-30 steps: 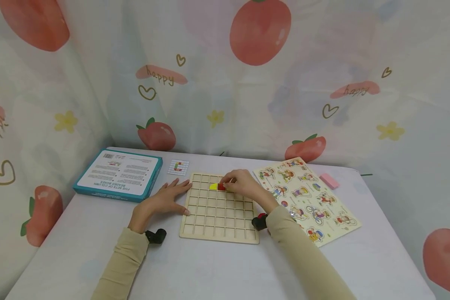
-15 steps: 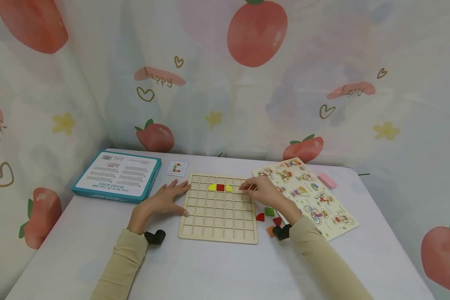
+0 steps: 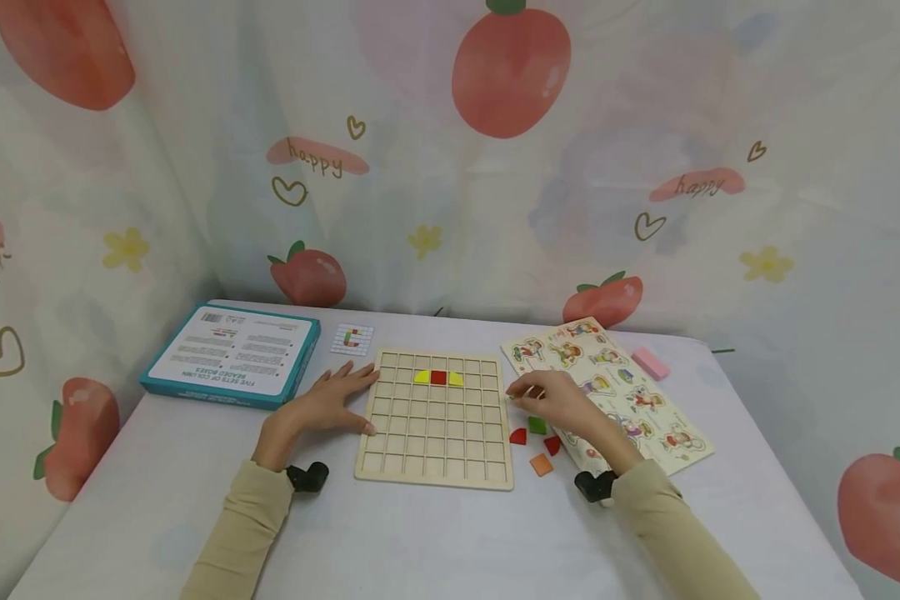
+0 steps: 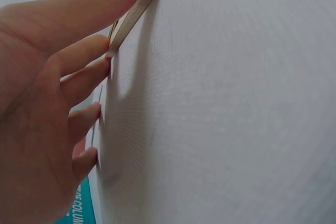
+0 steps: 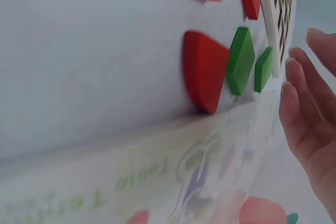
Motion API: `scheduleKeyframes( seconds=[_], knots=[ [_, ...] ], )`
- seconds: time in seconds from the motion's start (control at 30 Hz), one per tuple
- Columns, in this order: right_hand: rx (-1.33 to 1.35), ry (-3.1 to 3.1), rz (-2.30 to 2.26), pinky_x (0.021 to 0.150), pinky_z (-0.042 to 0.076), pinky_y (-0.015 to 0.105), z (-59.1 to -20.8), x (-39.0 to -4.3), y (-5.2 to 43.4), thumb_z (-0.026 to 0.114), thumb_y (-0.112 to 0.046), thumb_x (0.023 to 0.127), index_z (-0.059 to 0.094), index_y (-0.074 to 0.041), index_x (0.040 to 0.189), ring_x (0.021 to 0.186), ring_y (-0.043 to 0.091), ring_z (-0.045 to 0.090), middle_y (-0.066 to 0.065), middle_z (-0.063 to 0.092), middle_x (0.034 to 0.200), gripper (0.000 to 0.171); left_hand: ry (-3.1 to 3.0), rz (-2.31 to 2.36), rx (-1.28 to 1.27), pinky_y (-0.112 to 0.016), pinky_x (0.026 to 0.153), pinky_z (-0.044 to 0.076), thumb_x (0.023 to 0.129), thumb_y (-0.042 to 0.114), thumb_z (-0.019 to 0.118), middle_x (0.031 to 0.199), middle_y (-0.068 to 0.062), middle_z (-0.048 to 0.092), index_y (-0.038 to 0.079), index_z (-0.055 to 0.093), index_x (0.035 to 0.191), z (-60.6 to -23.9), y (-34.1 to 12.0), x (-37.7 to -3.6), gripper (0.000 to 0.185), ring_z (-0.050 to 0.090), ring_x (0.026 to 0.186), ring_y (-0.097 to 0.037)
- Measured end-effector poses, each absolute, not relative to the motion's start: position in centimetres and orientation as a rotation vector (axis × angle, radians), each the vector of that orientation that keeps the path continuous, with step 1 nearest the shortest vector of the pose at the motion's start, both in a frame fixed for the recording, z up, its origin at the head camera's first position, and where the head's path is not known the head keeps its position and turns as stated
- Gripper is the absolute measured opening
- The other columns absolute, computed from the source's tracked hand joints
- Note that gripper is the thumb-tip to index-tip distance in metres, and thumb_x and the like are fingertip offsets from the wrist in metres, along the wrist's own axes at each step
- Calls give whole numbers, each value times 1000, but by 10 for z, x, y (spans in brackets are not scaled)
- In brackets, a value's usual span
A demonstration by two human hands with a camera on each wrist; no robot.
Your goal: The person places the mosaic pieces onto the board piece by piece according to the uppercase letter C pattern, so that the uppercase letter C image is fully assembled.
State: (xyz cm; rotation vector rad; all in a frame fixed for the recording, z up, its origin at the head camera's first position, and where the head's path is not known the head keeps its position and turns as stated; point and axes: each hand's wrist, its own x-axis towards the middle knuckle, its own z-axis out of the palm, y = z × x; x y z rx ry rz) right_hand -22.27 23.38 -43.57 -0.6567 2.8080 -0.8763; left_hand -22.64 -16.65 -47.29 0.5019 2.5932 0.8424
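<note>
Head view: touching square pale-wood grid board (image 3: 435,421) w/ spread, unclenched L hand (image 3: 322,404). Hovering w/ loose, unclenched R hand (image 3: 551,397) nr flat green tile (image 5: 264,70).

White surface (image 3: 435,542) carrying a wooden grid board (image 3: 435,428), its near left side touched by the left hand (image 3: 322,408). Left of that hand lies a teal-edged box (image 3: 228,354); just beyond it, a small patterned card (image 3: 352,339). Close to the right hand (image 3: 558,400) lie two red pieces (image 5: 203,72), two green pieces (image 5: 241,61) and an orange square (image 3: 542,464). Rightward of that hand, a picture board (image 3: 641,398), then a pink block (image 3: 651,363).
</note>
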Motion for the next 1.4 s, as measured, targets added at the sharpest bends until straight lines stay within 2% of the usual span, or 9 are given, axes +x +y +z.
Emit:
scheduleKeyframes(
  seconds=[0.23, 0.63, 0.87, 1.17, 1.4],
  knots=[
    [-602, 2789, -838, 72, 54, 28, -433, -210, 255, 71, -8, 94, 76, -4, 112, 86, 18, 63, 8, 75, 104, 19, 2591, 836, 490, -58, 130, -3, 82, 38, 85, 172, -5, 22, 16, 33, 162, -473, -166, -227, 98, -1, 161, -36],
    [-560, 2717, -895, 60, 48, 22, -443, -203, 264, 79, -7, 87, 76, -3, 111, 73, 16, 58, 10, 74, 102, 24, 2600, 834, 506, -61, 129, -1, 81, 40, 86, 171, -9, 23, 13, 34, 162, -474, -167, -226, 99, 2, 160, -40],
    [-602, 2747, -851, 63, 47, 22, -449, -204, 265, 84, -11, 85, 76, -3, 107, 75, 11, 54, 4, 68, 90, 25, 2594, 839, 496, -60, 129, -2, 81, 39, 85, 171, -8, 23, 14, 34, 162, -473, -166, -226, 98, 1, 161, -38],
    [-525, 2728, -870, 60, 46, 23, -452, -206, 262, 85, -13, 84, 70, -7, 97, 71, 13, 53, 1, 62, 81, 21, 2604, 843, 522, -61, 129, -1, 81, 40, 85, 171, -9, 23, 13, 34, 162, -476, -167, -227, 99, 2, 160, -40],
    [-542, 2693, -962, 65, 50, 21, -451, -209, 262, 78, -10, 90, 70, -5, 99, 75, 12, 58, 1, 67, 85, 13, 2614, 834, 530, -62, 128, 0, 81, 40, 85, 171, -10, 23, 13, 34, 161, -476, -167, -227, 99, 2, 160, -41]
  ],
)
